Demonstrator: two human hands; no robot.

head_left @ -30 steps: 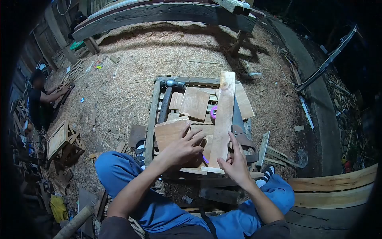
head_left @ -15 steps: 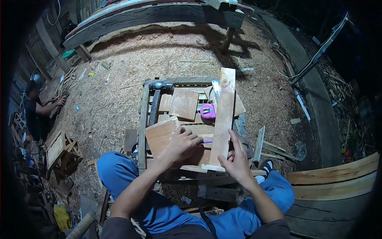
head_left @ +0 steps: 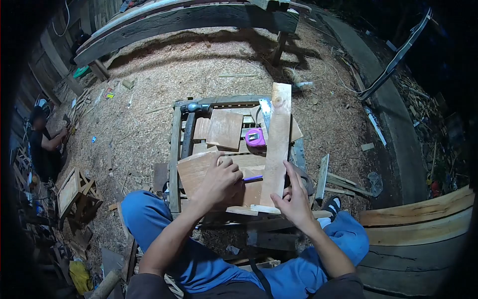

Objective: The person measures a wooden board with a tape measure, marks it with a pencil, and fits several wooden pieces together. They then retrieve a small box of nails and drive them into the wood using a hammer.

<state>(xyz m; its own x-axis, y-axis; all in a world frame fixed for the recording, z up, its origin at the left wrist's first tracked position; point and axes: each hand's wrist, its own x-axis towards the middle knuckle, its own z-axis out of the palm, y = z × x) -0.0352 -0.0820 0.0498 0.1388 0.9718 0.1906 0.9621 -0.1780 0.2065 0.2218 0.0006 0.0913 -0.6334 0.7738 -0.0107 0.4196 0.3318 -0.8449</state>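
Note:
A long pale board (head_left: 278, 134) lies lengthwise over the slatted work stand (head_left: 175, 187). My right hand (head_left: 294, 199) grips the board's lower right edge, thumb on top. My left hand (head_left: 221, 182) has its fingers curled over a square wooden piece (head_left: 191, 172); what is under the fingers is hidden. A purple pen (head_left: 253, 178) lies between that hand and the board. Above it are a pink tape measure (head_left: 255, 137) and another square piece (head_left: 224, 128). A hammer (head_left: 195, 108) rests at the stand's upper left, and a metal square (head_left: 265, 112) is partly under the board.
A heavy wooden bench (head_left: 184, 22) spans the far side. At the left a co-worker (head_left: 44, 142) crouches near scattered wood. A small wooden frame (head_left: 70, 192) stands at lower left. Long planks (head_left: 418, 229) lie at lower right. Shavings cover the ground.
The view has shifted slightly. My left hand has moved a little away from the pen, which now shows more of its length. The co-worker's arms have moved. My right hand still holds the board.

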